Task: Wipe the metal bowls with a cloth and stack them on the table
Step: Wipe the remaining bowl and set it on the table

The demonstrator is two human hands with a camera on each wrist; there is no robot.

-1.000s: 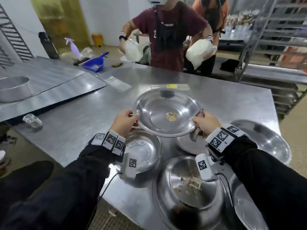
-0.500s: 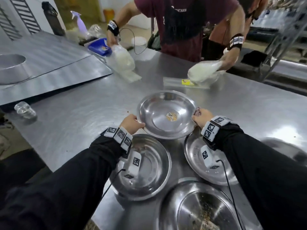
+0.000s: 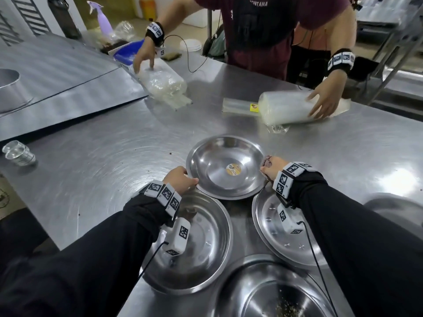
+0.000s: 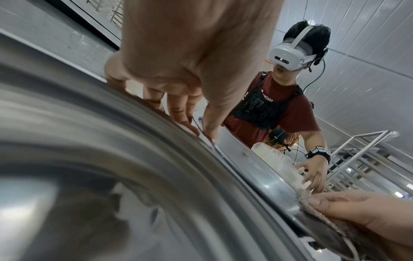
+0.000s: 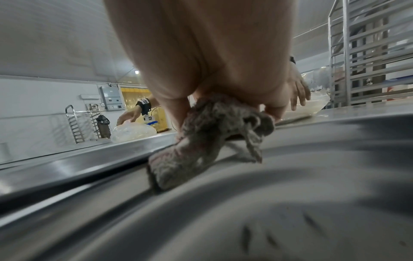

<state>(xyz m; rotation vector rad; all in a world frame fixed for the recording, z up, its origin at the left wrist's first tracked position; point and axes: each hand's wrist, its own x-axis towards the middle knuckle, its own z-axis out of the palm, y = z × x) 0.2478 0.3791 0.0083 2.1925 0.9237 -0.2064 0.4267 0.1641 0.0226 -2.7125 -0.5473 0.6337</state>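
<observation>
A shiny metal bowl (image 3: 225, 167) with an orange sticker in its bottom sits low on the steel table (image 3: 96, 161). My left hand (image 3: 179, 179) grips its left rim, thumb over the edge and fingers (image 4: 185, 121) under it. My right hand (image 3: 271, 168) is at the right rim and bunches a grey cloth (image 5: 212, 134) against the edge; the cloth (image 3: 266, 160) barely shows in the head view. Three more bowls lie near me: one under my left wrist (image 3: 206, 245), one under my right wrist (image 3: 272, 227), and a crumb-strewn one (image 3: 270, 291) nearest.
Across the table a person presses two clear plastic bags (image 3: 163, 82) (image 3: 288, 108) onto the surface. A small glass (image 3: 17, 153) lies at the left edge. A raised steel sheet (image 3: 57, 76), a blue scoop (image 3: 128, 51) and a spray bottle (image 3: 103, 19) stand far left. Another bowl (image 3: 398, 209) sits at the right.
Both my hands have brought the stickered bowl down from the air onto the table, farther from me. The person opposite has lowered both bags onto the table.
</observation>
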